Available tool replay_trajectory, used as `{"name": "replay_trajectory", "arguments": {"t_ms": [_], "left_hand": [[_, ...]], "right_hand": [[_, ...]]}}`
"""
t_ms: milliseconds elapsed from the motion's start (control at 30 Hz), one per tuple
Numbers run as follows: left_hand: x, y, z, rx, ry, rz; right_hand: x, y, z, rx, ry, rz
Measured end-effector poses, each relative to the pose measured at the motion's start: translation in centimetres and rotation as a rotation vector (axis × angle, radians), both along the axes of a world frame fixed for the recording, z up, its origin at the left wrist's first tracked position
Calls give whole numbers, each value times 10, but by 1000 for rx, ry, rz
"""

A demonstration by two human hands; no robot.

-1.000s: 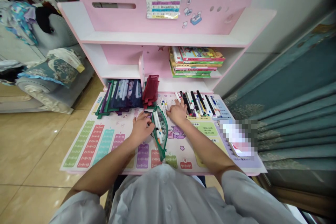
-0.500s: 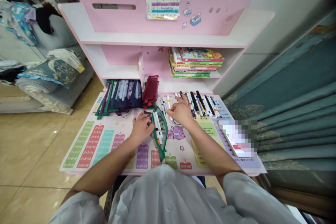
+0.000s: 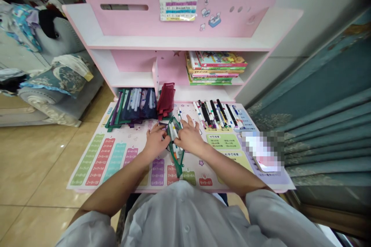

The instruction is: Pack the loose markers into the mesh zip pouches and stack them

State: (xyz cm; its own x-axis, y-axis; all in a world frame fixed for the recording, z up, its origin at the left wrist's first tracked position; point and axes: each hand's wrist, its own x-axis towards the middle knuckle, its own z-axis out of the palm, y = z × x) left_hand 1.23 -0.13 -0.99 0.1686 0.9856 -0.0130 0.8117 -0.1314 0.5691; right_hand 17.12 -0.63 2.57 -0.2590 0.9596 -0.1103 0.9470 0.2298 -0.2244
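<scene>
- The right grip (image 3: 191, 137) has moved from the near left end of the pen row (image 3: 216, 114) to the green-edged pouch (image 3: 179, 170), its fingertips now over the pouch's mouth.
- A yellow-banded pen (image 3: 174, 128), by the row half a second ago, now appears to lie at the pouch, beneath those fingertips; that seems to add one to the pens inside (image 3: 174, 150).
- Whether the right grip clasps this pen or only presses it, I cannot tell; its fingers are spread and bent.
- The left grip (image 3: 156, 139) stays at the pouch's left edge, fingers curled; whether it pinches the fabric cannot be made out.
- The pouch lies open at the middle of the bench (image 3: 201, 190), lengthwise towards the person, between both hands. A loose pen (image 3: 179, 113) sits just beyond it.
- A printed sheet (image 3: 136, 139) with times tables covers the bench top. Dark pouches holding pens (image 3: 135, 104) lie far left, dark red pouches (image 3: 166, 100) beside them, a partly blurred phone (image 3: 262, 154) on the right.
- Behind rises a pink and white shelf unit (image 3: 121, 42) with stacked books (image 3: 217, 69).
- Around it: a sofa (image 3: 68, 36) strewn with clothes on the left, a tiled floor (image 3: 37, 162), and a blue-green curtain (image 3: 333, 123) on the right.
</scene>
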Motion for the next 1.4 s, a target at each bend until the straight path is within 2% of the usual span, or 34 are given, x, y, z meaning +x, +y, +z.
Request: {"name": "replay_trajectory", "arguments": {"t_ms": [267,467,600,700,833,933,1400], "left_hand": [[1,0,-1,19,-3,7],[1,0,1,-2,0,2],[1,0,1,-3,-1,4],[1,0,1,-1,-2,9],[2,0,1,-5,-2,14],[2,0,2,-17,-1,13],[3,-1,4,-44,-4,14]], "right_hand": [[-4,3,-17,-18,-23,22],[-1,4,-15,7,60,9],[12,20,-16,210,193,-129],[25,41,-29,336,201,-274],[34,61,-55,263,101,-320],[35,66,-66,201,46,-311],[35,68,-68,144,-20,-270]]}}
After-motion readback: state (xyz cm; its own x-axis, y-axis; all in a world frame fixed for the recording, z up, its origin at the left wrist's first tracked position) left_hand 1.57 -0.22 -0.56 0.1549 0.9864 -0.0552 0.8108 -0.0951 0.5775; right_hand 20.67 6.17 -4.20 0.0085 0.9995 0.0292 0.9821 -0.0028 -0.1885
